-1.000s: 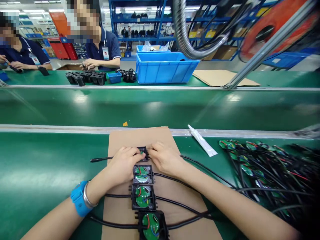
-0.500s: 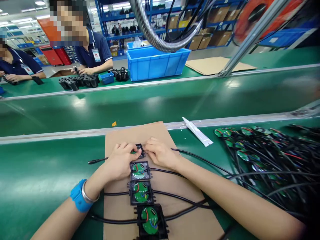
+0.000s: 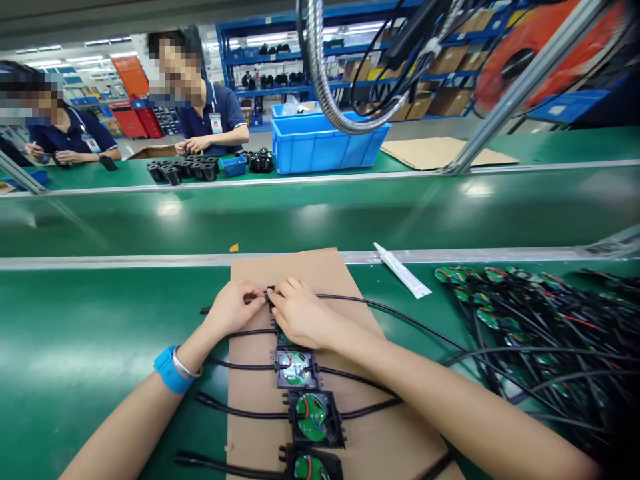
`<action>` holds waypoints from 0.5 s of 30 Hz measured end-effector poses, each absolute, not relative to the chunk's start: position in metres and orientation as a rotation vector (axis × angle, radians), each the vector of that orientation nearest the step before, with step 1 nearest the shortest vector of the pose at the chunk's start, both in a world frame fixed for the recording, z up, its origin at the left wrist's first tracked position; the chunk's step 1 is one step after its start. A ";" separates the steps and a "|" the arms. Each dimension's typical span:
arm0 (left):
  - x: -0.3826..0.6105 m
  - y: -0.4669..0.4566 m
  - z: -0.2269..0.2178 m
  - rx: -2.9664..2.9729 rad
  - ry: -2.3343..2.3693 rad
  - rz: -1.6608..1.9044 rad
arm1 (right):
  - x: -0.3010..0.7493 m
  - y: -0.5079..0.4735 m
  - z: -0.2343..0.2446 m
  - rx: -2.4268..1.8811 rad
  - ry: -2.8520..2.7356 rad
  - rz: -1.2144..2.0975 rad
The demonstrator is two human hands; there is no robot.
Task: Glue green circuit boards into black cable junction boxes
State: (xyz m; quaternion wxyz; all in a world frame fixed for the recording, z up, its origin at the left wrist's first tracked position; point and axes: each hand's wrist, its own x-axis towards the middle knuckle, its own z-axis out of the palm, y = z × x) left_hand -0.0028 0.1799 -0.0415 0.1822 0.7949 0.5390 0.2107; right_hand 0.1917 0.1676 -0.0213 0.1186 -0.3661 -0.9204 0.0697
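Note:
My left hand [image 3: 237, 308] pinches a short black cable [image 3: 256, 299] at the left side of the farthest square black housing [image 3: 271, 291]. My right hand [image 3: 303, 315] lies over that housing, thumb and fingertips closed at its left edge and hiding most of it. Toward me, more open black housings [image 3: 317, 442] stand in a row, each with a round green circuit board [image 3: 311, 417] inside. Black cables [image 3: 255, 367] run out from both sides of them. The housing just below my right hand is partly covered. All rest on a brown cardboard sheet [image 3: 360, 427].
A white tube [image 3: 403, 270] lies right of the cardboard, beside a heap of cabled circuit boards [image 3: 540, 327]. Across the green conveyor belt [image 3: 310, 223] stand a blue bin [image 3: 325, 147] and black parts [image 3: 185, 169]. Two co-workers sit there. A metal hose [image 3: 330, 100] hangs overhead.
My right hand has moved left over the farthest housing. My left hand has shifted from the housing to the cable on its left. The camera view has tilted and shifted.

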 end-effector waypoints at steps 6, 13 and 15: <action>-0.004 0.186 -0.045 2.215 1.469 0.550 | 0.180 0.176 -0.025 -1.195 -2.715 0.293; 0.000 0.172 -0.042 2.335 1.509 0.601 | 0.186 0.170 -0.015 -1.229 -2.714 0.255; 0.004 0.156 -0.040 2.384 1.505 0.646 | 0.190 0.152 -0.012 -1.223 -2.699 0.218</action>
